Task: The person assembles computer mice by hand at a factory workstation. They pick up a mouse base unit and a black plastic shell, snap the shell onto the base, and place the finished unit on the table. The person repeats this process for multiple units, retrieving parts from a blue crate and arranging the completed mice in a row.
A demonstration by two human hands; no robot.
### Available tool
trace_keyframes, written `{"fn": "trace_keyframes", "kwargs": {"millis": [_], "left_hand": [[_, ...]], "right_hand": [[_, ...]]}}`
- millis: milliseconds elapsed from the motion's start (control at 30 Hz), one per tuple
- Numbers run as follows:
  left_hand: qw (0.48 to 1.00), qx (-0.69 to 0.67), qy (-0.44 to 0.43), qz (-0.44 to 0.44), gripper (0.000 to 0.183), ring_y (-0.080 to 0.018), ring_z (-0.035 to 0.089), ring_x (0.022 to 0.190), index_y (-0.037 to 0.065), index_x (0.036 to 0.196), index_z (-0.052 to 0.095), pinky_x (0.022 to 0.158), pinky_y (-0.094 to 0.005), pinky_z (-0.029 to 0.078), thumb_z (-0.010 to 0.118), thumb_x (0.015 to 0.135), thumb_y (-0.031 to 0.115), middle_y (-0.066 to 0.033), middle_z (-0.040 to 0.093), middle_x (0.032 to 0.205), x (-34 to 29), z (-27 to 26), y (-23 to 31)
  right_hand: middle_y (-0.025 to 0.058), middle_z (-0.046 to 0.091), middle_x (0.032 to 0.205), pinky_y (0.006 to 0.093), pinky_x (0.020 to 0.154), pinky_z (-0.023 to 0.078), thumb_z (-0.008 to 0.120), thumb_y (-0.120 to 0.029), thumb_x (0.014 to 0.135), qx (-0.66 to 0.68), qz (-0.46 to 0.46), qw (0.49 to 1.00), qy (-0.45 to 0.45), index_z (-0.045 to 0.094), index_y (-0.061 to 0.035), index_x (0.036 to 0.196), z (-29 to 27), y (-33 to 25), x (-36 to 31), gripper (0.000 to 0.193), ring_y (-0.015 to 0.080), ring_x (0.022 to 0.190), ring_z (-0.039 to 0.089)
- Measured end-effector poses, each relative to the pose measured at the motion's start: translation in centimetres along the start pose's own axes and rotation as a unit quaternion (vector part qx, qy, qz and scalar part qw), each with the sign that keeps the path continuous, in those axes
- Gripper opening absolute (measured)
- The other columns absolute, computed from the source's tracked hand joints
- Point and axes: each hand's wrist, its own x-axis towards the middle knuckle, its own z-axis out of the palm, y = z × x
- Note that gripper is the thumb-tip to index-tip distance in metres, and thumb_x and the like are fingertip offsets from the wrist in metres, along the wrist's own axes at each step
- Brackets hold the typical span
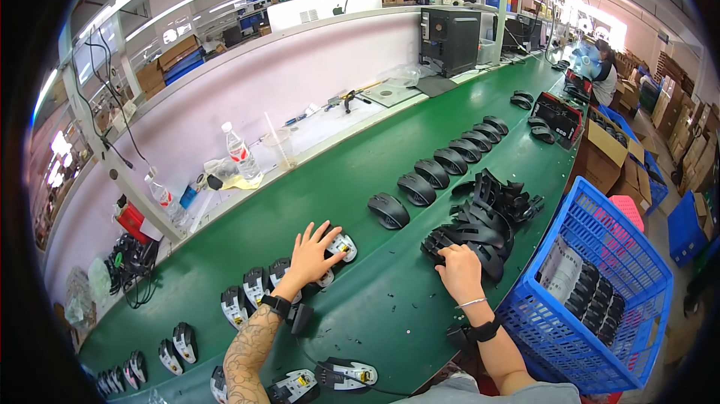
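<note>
My left hand (306, 255) is spread out over a row of opened computer mice. Its fingertips reach a mouse base (344, 247) with pale inner parts showing. More such bases, among them one (255, 284), stand beside that wrist. On the right, my right hand (460, 275) has its fingers curled on the near edge of a heap of black mouse covers (480, 224), closed on one cover; its fingertips are partly hidden. Beyond both hands runs a slanting line of closed black mice (432, 172). Two more opened mice, one of them a base (349, 374), lie near my body.
A blue plastic crate (517, 314) holding rows of black mice stands right of the green bench (390, 295). Two water bottles (238, 151) and a plastic cup (279, 148) sit on the back ledge. Farther off are a black computer case (450, 40), cardboard boxes (600, 157) and a person (604, 78).
</note>
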Motion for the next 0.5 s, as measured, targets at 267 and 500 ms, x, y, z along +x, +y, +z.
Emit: {"fn": "trace_keyframes", "kwargs": {"millis": [267,500], "left_hand": [[0.999,0.013,0.000,-0.035,0.060,-0.0389,0.019,0.139,0.030,0.137,0.045,0.109,-0.0584,0.019,0.057,0.083,0.054,-0.0085,0.031,0.148,-4.1,-1.3,-2.1],[0.997,0.047,-0.018,-0.051,0.065,-0.0394,0.010,0.141,0.029,0.140,0.040,0.110,-0.0589,0.013,0.061,0.083,0.048,-0.0157,0.020,0.151,-5.1,-2.6,-1.7]], "right_hand": [[0.0076,0.066,0.091,0.0360,0.079,0.050,0.080,-0.015,0.061,-0.008,0.001,0.999,-0.049,0.067,-0.0047,0.099,-0.6,0.2,0.9,0.041,0.0274,0.090,0.058],[0.0073,0.066,0.082,0.0362,0.073,0.049,0.078,-0.012,0.062,0.037,0.011,0.999,-0.012,0.069,-0.0041,0.093,-1.5,0.0,0.9,0.034,0.0265,0.085,0.060]]}}
